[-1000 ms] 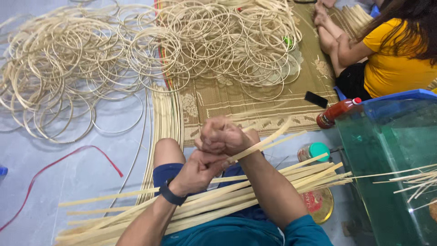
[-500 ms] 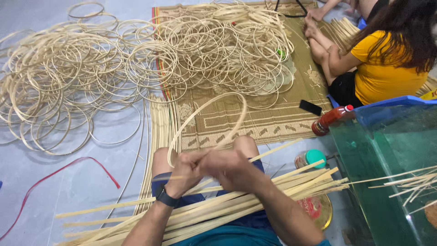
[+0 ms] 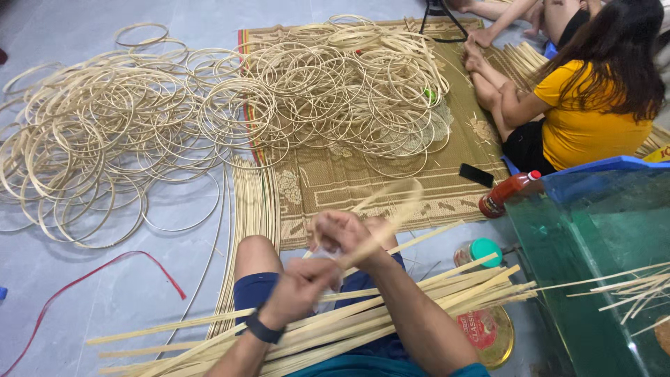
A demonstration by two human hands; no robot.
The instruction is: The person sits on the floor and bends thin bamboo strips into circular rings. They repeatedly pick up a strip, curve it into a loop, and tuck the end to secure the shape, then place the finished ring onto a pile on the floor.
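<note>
My right hand and my left hand meet above my knees, both closed on a thin pale bamboo strip bent into a blurred loop that arcs up and to the right. A small bit of clear tape or plastic shows between the hands. My left wrist wears a dark band. A bundle of long flat bamboo strips lies across my lap.
Many finished bamboo rings cover the grey floor and the woven mat. A person in a yellow top sits at the right. Nearby are a phone, red bottle, green-lidded jar, round tin, green tub.
The bent strip has swung from a wide arch in front of my hands to a tighter loop at the right. My hands stay together; the view has tilted up.
</note>
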